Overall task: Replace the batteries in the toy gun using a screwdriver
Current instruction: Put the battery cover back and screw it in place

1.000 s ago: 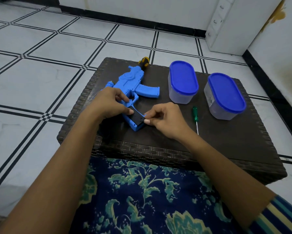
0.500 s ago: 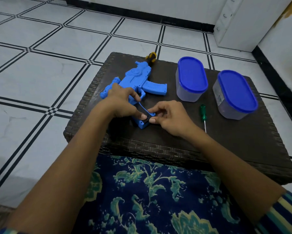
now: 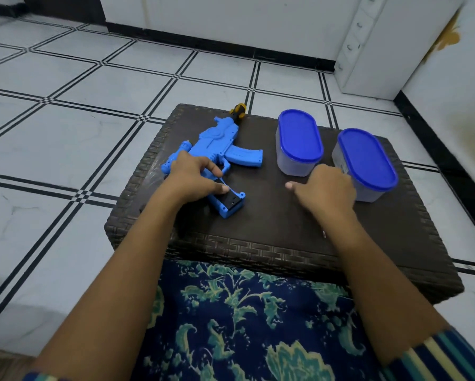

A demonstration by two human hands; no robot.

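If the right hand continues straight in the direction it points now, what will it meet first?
Probably the left blue-lidded container, just beyond the right hand; depth is unclear, so it might instead enter the gap beside the other container.

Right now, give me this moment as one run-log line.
left hand: holds toy gun, thumb on battery compartment | right hand: beside containers, fingers hidden

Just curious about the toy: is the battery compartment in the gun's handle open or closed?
Open: the handle of the toy gun shows a dark, uncovered recess beside the left hand thumb.
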